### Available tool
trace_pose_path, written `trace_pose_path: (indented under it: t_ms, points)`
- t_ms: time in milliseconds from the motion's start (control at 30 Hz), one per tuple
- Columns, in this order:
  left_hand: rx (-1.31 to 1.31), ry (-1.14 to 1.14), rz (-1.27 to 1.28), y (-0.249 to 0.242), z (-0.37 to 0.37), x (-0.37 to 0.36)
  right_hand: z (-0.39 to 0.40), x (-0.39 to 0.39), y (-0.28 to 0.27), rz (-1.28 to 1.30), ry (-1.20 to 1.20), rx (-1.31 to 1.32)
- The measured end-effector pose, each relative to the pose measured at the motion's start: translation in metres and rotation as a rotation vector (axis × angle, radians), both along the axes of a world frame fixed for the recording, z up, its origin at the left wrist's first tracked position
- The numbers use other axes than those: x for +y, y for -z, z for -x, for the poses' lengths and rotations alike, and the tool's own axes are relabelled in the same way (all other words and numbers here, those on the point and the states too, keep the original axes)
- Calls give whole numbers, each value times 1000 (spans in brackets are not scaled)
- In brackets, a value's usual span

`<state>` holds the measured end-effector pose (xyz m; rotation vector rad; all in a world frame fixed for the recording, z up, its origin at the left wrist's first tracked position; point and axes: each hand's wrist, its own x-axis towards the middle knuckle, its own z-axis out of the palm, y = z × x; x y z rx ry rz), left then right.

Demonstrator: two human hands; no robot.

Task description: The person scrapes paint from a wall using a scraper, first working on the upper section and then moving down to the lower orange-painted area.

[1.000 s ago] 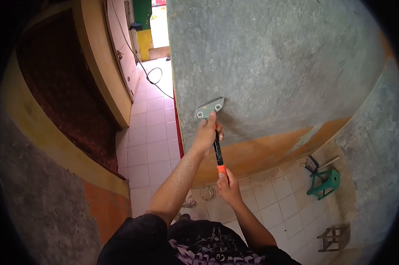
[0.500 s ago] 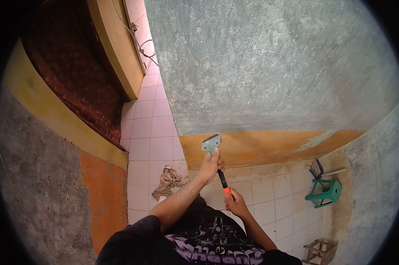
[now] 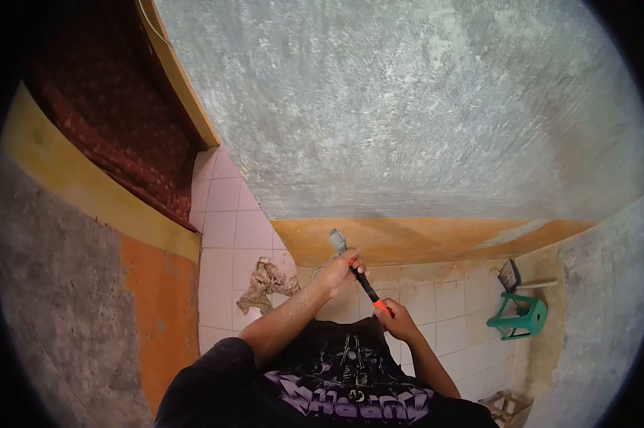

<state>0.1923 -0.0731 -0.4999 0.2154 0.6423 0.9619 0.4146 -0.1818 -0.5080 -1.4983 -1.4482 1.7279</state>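
Left hand (image 3: 343, 272) and right hand (image 3: 399, 322), both closed, grip a scraper (image 3: 365, 285), head toward eleven o'clock, before the orange band (image 3: 400, 241). Scraping appears under way; another stroke would call for squaring the head.

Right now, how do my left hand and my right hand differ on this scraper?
Your left hand grips just below the grey head of the scraper; your right hand holds its orange end. The left forearm is speckled with pale flecks, while the right forearm shows no clear flecks. Both hands are bare and closed around the same tool.
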Motion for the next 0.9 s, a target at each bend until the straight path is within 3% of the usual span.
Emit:
trace_pose_path:
  t_ms: [67,200,433,567,667,900]
  points:
    - [-16,3,7,2,-22,3,-29,9,13,41,-24,48]
    - [273,67,0,-10,-89,15,-94,29,-2,172,10,147]
    - [440,20,-159,6,-233,38,-236,73,13,145,59,9]
    - [566,-48,-223,9,-272,49,-274,93,32,-33,85,-66]
    - [586,-129,-197,17,-290,50,-284,101,42,-331,47,-234]
    - [632,-219,-181,29,-290,58,-277,110,55,-430,36,-360]
